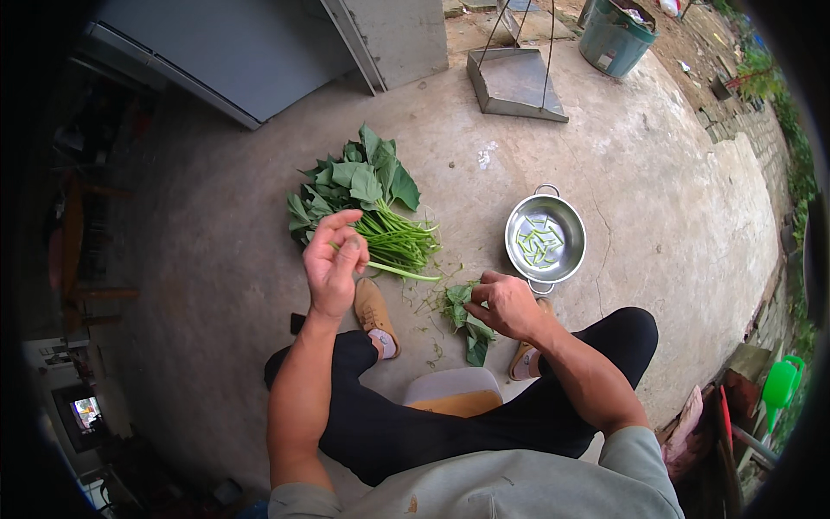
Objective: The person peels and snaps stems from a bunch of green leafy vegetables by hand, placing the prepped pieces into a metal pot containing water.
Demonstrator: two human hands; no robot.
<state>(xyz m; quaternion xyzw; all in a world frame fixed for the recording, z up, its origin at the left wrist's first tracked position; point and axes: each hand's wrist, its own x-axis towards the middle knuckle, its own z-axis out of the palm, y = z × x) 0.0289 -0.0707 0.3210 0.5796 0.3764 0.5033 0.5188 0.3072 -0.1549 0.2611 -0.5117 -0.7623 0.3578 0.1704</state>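
Observation:
A green stem (405, 273) is held in my left hand (334, 263), its free end pointing right. Behind that hand, a large bunch of leafy greens (395, 237) lies on the concrete floor, leaves to the upper left and cut stems to the right. My right hand (506, 305) hangs over a small heap of loose leaves and peeled strands (476, 344); its fingertips are bent together, and whether they pinch anything is unclear. Just beyond it stands a two-handled stainless steel pan (578, 256) with short pieces of green stem (539, 246) inside.
Tan shoes (373, 308) stand either side of the leaf heap, with a low stool (454, 389) nearer my body. Farther off are a metal dustpan (519, 81), a green bucket (616, 42) and a grey door panel (240, 52). A green watering can (781, 389) sits at right.

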